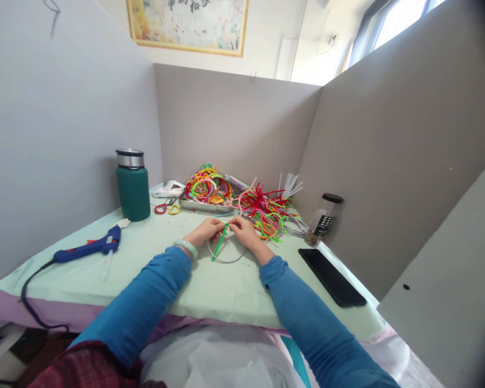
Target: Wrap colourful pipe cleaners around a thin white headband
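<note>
Near the middle of the table, my left hand [205, 230] and my right hand [244, 231] meet with their fingers pinched together. Between the fingertips is a bright green pipe cleaner [219, 248], its free end hanging down toward me. A thin grey wire hoop [231, 262] hangs below both hands, its top part hidden by the fingers. The pipe cleaner meets the hoop at the fingertips; whether it is wound around the wire there is too small to tell. Both hands are closed, the left around the hoop's upper left, the right opposite.
Behind my hands, a metal tray [204, 206] holds colourful pipe-cleaner pieces, beside loose pipe cleaners [262, 202]. Scissors [173, 209] lie left of them. A green bottle [133, 191] and blue glue gun [89, 248] are left; a phone [331, 276] and tipped jar [325, 221] are right.
</note>
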{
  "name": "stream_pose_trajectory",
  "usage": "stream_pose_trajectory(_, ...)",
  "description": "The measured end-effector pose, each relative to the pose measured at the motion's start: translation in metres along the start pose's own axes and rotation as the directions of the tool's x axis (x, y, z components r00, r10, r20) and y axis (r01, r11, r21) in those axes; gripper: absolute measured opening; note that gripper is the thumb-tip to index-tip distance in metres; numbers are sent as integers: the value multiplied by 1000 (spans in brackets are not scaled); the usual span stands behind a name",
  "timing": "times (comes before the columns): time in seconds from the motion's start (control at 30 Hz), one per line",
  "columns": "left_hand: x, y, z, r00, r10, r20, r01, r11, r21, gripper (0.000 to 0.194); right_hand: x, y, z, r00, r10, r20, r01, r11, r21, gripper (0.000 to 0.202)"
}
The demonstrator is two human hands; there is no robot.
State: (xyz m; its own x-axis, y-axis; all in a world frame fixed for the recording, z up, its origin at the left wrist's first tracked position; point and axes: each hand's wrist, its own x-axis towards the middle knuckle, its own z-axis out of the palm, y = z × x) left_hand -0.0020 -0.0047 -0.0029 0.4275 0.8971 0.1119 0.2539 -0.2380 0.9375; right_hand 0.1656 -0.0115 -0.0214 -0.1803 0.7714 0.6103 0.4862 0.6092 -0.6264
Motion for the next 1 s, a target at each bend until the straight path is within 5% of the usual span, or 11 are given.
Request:
stream_pose_trajectory(0.27,-1,4,-2,999,-2,45,4,998,-58,5,1,-2,-1,1000,-9,2,9,1000,14,15)
stream_pose_trajectory(1.0,4,-7,-3,989,135,-64,-111,950,293,21,-1,-7,-2,999,-18,40,20,999,-45,11)
